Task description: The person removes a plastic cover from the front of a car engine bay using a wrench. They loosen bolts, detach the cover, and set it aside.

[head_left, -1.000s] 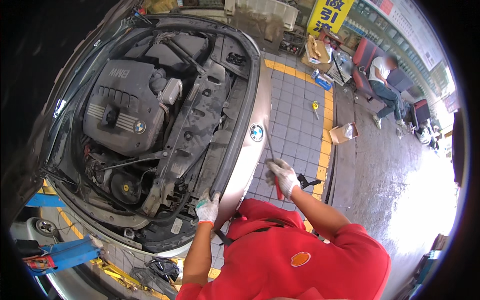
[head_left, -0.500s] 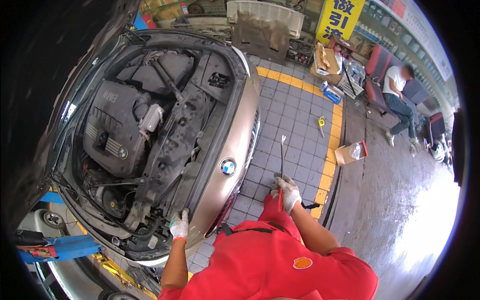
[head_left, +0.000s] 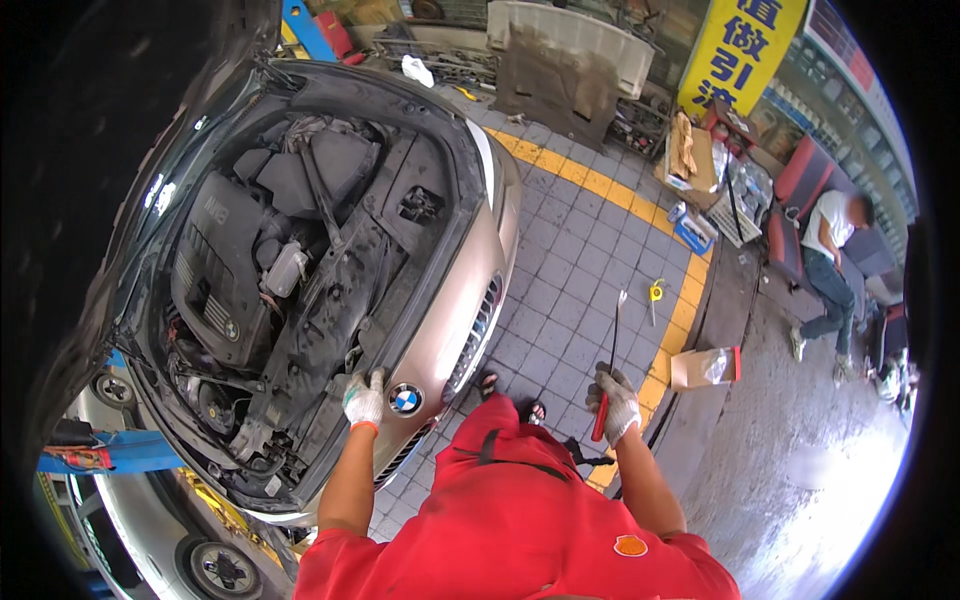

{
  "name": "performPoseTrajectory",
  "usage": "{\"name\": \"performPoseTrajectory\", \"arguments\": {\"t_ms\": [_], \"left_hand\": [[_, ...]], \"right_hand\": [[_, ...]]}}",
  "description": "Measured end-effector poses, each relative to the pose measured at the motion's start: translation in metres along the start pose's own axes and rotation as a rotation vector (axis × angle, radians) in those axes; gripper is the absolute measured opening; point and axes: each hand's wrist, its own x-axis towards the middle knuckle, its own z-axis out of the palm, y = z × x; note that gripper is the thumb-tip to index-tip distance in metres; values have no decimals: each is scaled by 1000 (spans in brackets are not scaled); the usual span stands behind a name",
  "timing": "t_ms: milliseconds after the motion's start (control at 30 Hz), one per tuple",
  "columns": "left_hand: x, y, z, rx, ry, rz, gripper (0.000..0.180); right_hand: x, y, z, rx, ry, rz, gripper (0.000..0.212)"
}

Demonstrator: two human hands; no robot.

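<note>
My left hand (head_left: 364, 400), in a white work glove, lies on the front edge of a beige car (head_left: 455, 335), beside its round blue-and-white badge (head_left: 405, 400). Its fingers rest on the bodywork and grip nothing. In my gloved right hand (head_left: 618, 402) is a pry tool with a red handle (head_left: 600, 420) and a long thin dark shaft. The tool's pale tip, apparently forked, points up and away over the tiled floor. Under the raised hood, the engine bay shows a black engine cover (head_left: 215, 265).
Grey tiles (head_left: 560, 300) bordered by a yellow stripe lie right of the car. A yellow tool (head_left: 656, 292), an open carton (head_left: 705, 368) and a blue box (head_left: 692, 228) are on the floor. Someone sits on a bench (head_left: 828, 235). A blue lift arm (head_left: 130, 452) stands left.
My left hand has moved along the car's front edge to the badge. My right hand has swung rightward, away from my body, still holding the pry tool. The view has shifted, and my feet now show.
</note>
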Motion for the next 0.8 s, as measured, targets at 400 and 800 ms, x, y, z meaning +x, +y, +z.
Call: {"name": "performPoseTrajectory", "arguments": {"t_ms": [400,800], "left_hand": [[148,231,65,-437,124,29,70],[241,267,48,-622,0,-466,80]], "right_hand": [[96,-105,21,-335,-8,-40,44],[221,-211,140,-541,-109,-14,43]]}}
